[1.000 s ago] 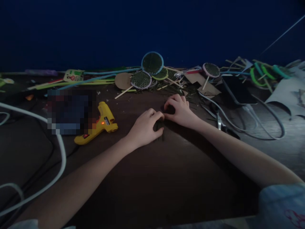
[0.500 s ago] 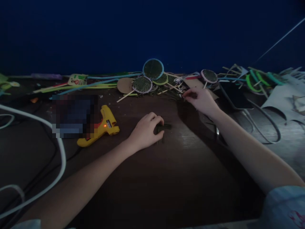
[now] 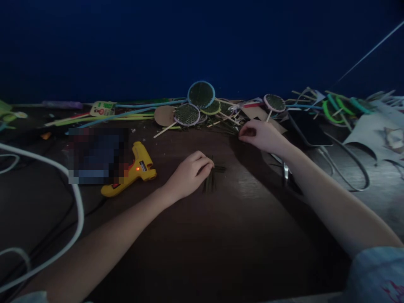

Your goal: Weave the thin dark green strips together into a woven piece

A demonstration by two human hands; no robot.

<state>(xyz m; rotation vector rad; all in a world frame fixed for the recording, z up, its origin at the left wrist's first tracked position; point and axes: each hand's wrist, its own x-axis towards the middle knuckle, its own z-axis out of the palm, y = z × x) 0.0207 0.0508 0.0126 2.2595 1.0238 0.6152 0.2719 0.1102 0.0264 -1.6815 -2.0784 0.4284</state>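
My left hand (image 3: 189,173) rests on the dark wooden table (image 3: 240,235), fingers curled and pressing down on a small woven bundle of dark green strips (image 3: 212,177). My right hand (image 3: 261,135) is farther back and to the right, fingers pinched at loose green strips (image 3: 227,126) in front of the pile of small round woven fans (image 3: 192,110). What it pinches is too dim to name.
A yellow glue gun (image 3: 134,172) with a lit orange lamp lies left of my left hand. White cable (image 3: 74,198) loops at the left. Scissors (image 3: 285,170), a dark tablet (image 3: 307,126), coloured strips and cardboard scraps crowd the back and right. A blue wall stands behind.
My right hand left the bundle, reached back right to the strips by the fans, then drew slightly nearer. My left hand stayed on the bundle, which now shows more.
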